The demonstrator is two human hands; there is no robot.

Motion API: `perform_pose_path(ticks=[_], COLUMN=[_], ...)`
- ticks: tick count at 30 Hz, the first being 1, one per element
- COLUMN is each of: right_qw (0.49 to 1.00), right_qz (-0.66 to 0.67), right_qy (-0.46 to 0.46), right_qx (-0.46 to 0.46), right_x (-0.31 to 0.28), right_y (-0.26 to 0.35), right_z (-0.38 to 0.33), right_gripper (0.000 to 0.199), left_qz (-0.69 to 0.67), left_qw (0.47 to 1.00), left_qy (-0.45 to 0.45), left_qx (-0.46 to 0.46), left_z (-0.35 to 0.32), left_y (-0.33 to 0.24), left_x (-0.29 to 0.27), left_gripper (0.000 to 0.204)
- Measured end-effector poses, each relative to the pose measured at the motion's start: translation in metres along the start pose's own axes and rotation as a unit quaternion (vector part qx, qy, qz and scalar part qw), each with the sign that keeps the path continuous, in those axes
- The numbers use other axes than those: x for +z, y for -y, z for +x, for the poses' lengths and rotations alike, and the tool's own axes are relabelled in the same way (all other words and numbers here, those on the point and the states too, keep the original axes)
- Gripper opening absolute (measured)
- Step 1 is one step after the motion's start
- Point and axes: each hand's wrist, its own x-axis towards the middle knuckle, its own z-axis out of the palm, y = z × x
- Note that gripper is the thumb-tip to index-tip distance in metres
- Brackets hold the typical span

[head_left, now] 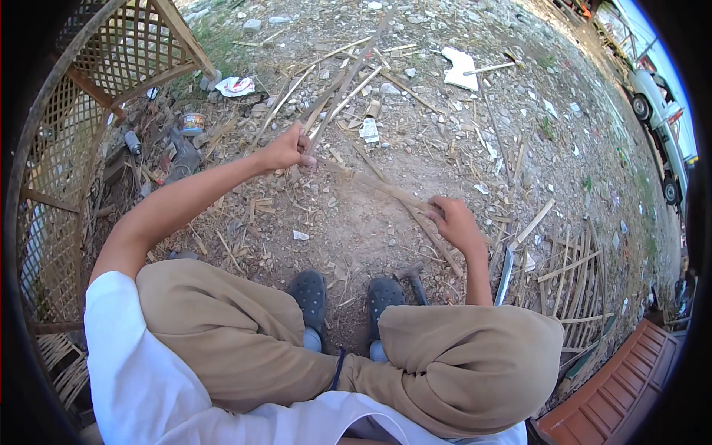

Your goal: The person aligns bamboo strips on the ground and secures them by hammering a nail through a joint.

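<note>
My left hand (285, 150), arm stretched forward, has its fingers closed round a long, thin wooden strip. My right hand (454, 221) pinches another part of a wooden strip (378, 185), which runs slanting between both hands just above the ground. From the left hand, long thin strips (348, 78) reach away toward the top of the view; I cannot tell whether they join the piece between my hands. Beside my right shoe lies a hammer (415, 279) with a dark head, partly hidden by my knee.
A wooden lattice panel (67, 133) stands at the left. Slatted wood (575, 274) lies at the right, near a long bluish-grey flat piece (506, 276) and a reddish-brown ribbed panel (608, 397). A tin can (192, 124), white scraps (460, 68) and loose sticks litter the stony ground.
</note>
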Motion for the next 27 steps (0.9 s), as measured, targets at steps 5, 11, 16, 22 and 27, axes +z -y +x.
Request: perform_pose_path(ticks=[5, 11, 16, 22, 27], right_qw=[0.981, 0.947, 0.941, 0.964, 0.969], right_qz=[-0.068, -0.230, -0.235, -0.165, -0.106], right_qy=[0.179, 0.167, 0.173, 0.204, 0.218], right_qx=[-0.001, -0.148, -0.170, -0.046, 0.045], right_x=[-0.043, -0.085, -0.103, -0.085, -0.037], right_y=[-0.002, -0.011, 0.003, 0.003, -0.014], right_z=[0.062, 0.085, 0.075, 0.071, 0.028], right_gripper=[0.025, 0.019, 0.013, 0.035, 0.035], left_qz=[0.000, -0.037, -0.066, -0.086, -0.142], left_qw=[0.999, 0.996, 0.995, 0.994, 0.990], left_qy=[-0.024, -0.022, -0.019, -0.014, 0.000], left_qx=[0.046, 0.083, 0.071, 0.059, -0.014], left_z=[0.012, 0.023, 0.019, 0.008, -0.018], left_y=[-0.006, -0.024, -0.036, -0.019, -0.005], left_x=[-0.013, -0.010, 0.001, 0.026, 0.055], left_gripper=[0.060, 0.056, 0.052, 0.058, 0.074])
